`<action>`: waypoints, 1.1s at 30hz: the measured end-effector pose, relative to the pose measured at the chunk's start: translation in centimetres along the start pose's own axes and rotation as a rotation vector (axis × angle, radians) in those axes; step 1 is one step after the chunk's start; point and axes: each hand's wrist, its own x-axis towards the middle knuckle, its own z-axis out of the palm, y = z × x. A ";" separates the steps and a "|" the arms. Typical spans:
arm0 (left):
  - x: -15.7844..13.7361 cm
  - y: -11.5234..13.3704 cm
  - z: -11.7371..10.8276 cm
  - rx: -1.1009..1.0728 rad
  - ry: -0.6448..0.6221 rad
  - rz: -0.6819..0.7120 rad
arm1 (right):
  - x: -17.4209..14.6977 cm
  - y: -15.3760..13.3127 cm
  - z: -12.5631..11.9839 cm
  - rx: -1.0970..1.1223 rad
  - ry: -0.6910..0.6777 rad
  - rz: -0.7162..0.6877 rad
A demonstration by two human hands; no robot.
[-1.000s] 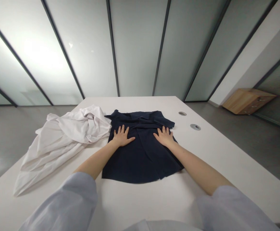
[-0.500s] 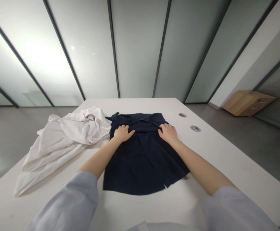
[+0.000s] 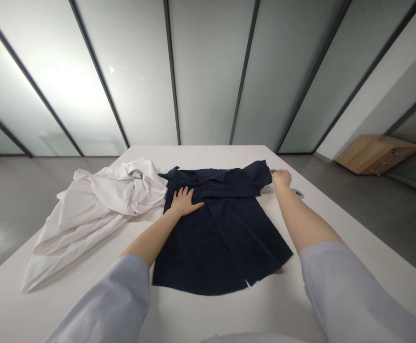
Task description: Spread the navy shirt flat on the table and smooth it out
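Observation:
A navy shirt (image 3: 218, 243) lies on the white table, its curved hem toward me and its far part folded and layered. My left hand (image 3: 183, 201) rests flat on the shirt's left side, fingers spread. Out at the right, my right hand (image 3: 282, 177) is closed at the end of the shirt's sleeve (image 3: 258, 174), which is stretched sideways off the body. The fingertips on the sleeve's edge are partly hidden.
A crumpled white cloth (image 3: 104, 200) lies left of the shirt and touches its edge. Near my right hand the table (image 3: 343, 247) has round cable-hole covers (image 3: 298, 193). Frosted glass panels (image 3: 208, 71) stand behind, and a wooden cabinet (image 3: 365, 153) is on the floor at right.
My right hand has moved from the shirt's body out to the right and drawn the sleeve out with it. The left hand has stayed nearly in place, fingers now more spread.

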 end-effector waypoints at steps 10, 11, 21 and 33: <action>0.9 -0.3 -0.5 -0.028 -0.092 0.009 | -11.5 -3.0 0.6 -0.221 -0.309 -0.709; 1.0 -0.3 -0.5 -0.029 -0.096 0.007 | -12.8 -2.9 0.8 -0.260 -0.355 -0.740; 1.2 -0.5 -0.8 -0.022 -0.146 0.004 | -16.6 -1.7 -2.2 -0.522 -0.536 -0.573; 1.1 -1.0 -0.7 -0.030 0.031 0.028 | -12.6 -4.1 1.5 -0.287 -0.546 -0.620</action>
